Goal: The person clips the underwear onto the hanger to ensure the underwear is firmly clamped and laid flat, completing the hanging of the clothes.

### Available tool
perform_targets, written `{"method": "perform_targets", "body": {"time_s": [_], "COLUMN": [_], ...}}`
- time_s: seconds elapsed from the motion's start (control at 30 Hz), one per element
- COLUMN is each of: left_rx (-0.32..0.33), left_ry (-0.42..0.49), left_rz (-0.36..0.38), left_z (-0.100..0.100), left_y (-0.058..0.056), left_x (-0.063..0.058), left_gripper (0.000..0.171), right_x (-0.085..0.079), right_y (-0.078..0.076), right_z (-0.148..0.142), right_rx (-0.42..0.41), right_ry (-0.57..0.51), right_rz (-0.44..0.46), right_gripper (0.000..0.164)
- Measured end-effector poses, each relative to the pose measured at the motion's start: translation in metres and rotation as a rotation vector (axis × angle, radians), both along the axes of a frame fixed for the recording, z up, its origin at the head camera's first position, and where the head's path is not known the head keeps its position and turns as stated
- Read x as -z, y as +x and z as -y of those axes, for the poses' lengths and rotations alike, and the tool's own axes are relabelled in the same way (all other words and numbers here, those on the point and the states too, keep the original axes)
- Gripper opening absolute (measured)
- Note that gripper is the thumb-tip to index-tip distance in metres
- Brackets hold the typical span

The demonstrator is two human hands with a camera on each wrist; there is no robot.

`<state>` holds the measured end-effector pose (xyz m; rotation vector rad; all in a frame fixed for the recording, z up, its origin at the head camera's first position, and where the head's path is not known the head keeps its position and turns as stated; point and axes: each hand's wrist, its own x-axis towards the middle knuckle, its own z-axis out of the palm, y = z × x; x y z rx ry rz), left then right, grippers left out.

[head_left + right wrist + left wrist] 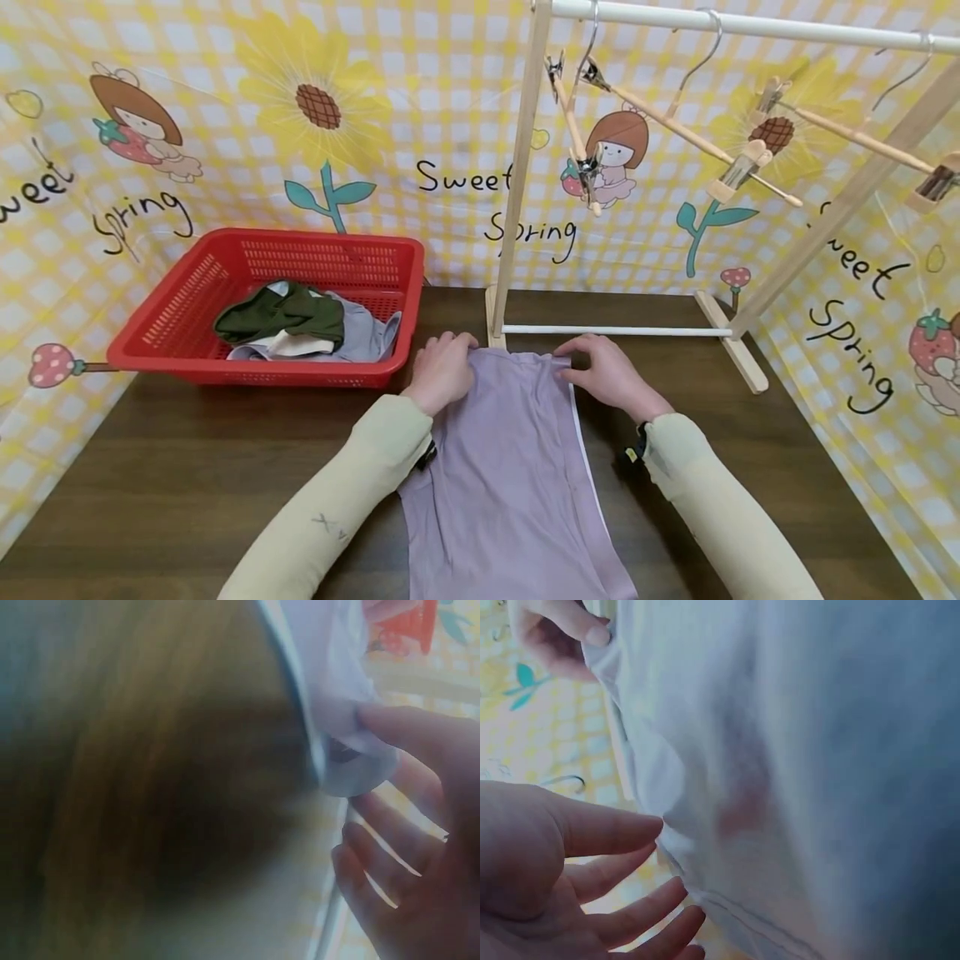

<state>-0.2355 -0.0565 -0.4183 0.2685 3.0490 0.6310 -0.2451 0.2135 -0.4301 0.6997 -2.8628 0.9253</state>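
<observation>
A lavender garment (510,475) with a white line along its right side lies lengthwise on the table; its near end runs out of the head view, and its exact kind is hard to tell. At its far left corner, my left hand (444,371) pinches the edge, thumb and index fingertips meeting at the cloth (705,847) in the left wrist view. The far right corner is held by my right hand (606,375). In the right wrist view, that hand's thumb (409,731) lies on top of the fabric with the index finger beneath.
A red plastic basket (360,375) at the left holds a dark green cloth (300,312) and grey and white pieces. Behind the hands stands a wooden rack (517,183) with several clip hangers (675,125). A patterned yellow-checked sheet (442,108) backs the brown table (225,492).
</observation>
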Motion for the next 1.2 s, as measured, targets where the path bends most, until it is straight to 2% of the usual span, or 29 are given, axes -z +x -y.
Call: {"method": "perform_targets", "body": {"time_s": [0.17,0.27,0.3,0.43,0.57,0.63,0.73,0.83,0.9,0.97,1.07,1.13,1.2], "left_rx": [-0.089,-0.089,-0.082,-0.085,-0.161,-0.192,-0.224,-0.251,-0.261,-0.248,-0.172,-0.077,0.041], "left_ry": [-0.046,-0.038,-0.022,0.142,0.366,0.437,0.481,0.477,0.449,0.393,0.271,0.176,0.097], "left_rz": [0.015,0.019,0.013,0.009,0.048,0.049,0.026,0.011,0.016,0.021,0.030,0.052,0.094], "left_z": [0.003,0.008,0.009,0.013,0.014,0.014,0.014,0.012,0.010,0.009,0.007,0.007,0.008], "left_y": [-0.011,-0.015,-0.016,-0.020,-0.025,-0.027,-0.033,-0.036,-0.034,-0.030,-0.019,-0.010,0.000], "left_x": [0.004,0.004,0.004,0.001,-0.004,-0.005,0.000,0.008,0.010,0.010,0.004,-0.001,-0.005], "left_gripper": [0.024,0.011,0.015,0.035,0.034,0.034,0.033,0.029,0.031,0.041,0.052,0.056,0.059], "right_x": [0.006,0.006,0.007,0.000,-0.005,-0.002,0.006,0.010,0.010,0.006,-0.002,-0.007,-0.010], "right_y": [-0.006,-0.009,-0.010,-0.014,-0.017,-0.020,-0.025,-0.027,-0.026,-0.022,-0.010,0.000,0.012], "right_z": [0.000,-0.003,-0.005,-0.012,-0.012,-0.011,-0.009,-0.005,-0.003,-0.001,0.003,0.005,0.005], "right_rx": [0.057,0.063,0.063,0.080,0.177,0.219,0.253,0.279,0.292,0.285,0.170,0.039,-0.091], "right_ry": [-0.033,-0.067,-0.088,-0.270,-0.438,-0.469,-0.500,-0.534,-0.491,-0.407,-0.252,-0.156,-0.046], "right_rz": [0.103,0.154,0.170,0.305,0.425,0.424,0.399,0.360,0.289,0.219,0.150,0.167,0.205], "right_gripper": [0.013,0.015,0.015,0.023,0.025,0.026,0.027,0.029,0.030,0.028,0.026,0.028,0.037]}}
